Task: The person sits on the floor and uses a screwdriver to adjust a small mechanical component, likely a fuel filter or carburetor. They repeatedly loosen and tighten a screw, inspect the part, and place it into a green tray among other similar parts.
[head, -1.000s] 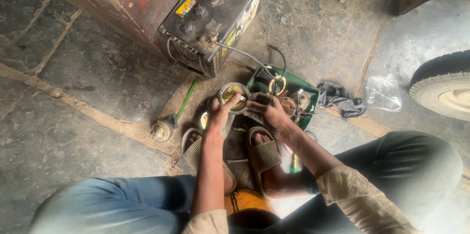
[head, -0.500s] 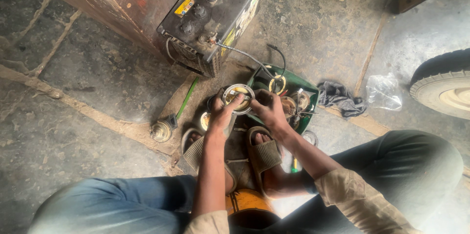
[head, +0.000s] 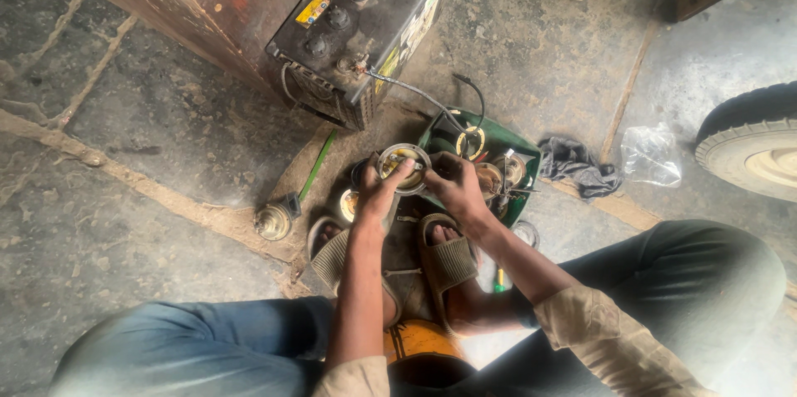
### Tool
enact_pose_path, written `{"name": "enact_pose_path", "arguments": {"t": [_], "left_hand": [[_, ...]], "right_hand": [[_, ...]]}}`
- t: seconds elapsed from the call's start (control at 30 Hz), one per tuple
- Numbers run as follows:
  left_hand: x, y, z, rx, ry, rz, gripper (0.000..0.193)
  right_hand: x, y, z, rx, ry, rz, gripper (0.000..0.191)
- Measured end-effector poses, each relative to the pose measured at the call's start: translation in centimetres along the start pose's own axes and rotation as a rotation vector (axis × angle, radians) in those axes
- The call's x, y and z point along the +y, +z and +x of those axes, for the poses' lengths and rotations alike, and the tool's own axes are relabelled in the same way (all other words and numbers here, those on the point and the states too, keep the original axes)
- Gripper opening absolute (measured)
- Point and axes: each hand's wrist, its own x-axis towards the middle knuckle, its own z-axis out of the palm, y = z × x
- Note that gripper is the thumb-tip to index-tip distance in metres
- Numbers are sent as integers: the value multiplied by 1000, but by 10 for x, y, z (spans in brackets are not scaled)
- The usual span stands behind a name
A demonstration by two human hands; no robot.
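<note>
The battery [head: 357, 27] serves as the landmark: a large black box with round caps on top and yellow labels, leaning against a rusty metal body at the top of the view. A grey cable runs from its lower corner down toward the work.

Right of the battery, at the frame edge, part of a tyre [head: 751, 148] with a pale rim shows. Below the battery the person sits low on the concrete floor [head: 124, 239], knees apart, feet in brown sandals [head: 448, 260].

Just below and right of the battery lies a green tray [head: 515, 146] holding small round metal parts and a yellow ring. A dark rag [head: 577, 166] and a clear plastic bag [head: 652, 152] lie further right of it. Below and left of the battery stands a small round metal part [head: 272, 221], with a green-handled tool [head: 315, 166] beside it.

The worked item is a round metal part [head: 403, 168], directly below the battery, at the tray's left edge. It is a shallow ring with a bright silvery rim and a yellowish, brassy inside (detail too small to read further).

The left hand [head: 378, 193] grips the part from below, fingers curled narrowly about its rim. The right hand [head: 452, 185] touches its right side, fingers bent close together; whether they pinch anything small cannot be told.
</note>
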Motion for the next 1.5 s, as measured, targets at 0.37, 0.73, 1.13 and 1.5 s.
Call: {"name": "enact_pose_path", "arguments": {"t": [0.37,0.73,1.13,1.5], "left_hand": [[0,1,-1,-16,75,-265,58],[7,5,-7,3,126,-357,29],[6,-8,0,67,168,-407,30],[41,-7,-19,141,121,-479,34]], "right_hand": [[-5,3,5,-78,254,399,29],[6,3,9,-59,238,471,21],[44,17,15,-26,160,5,24],[110,86,24,-77,-292,-1018,23]]}}
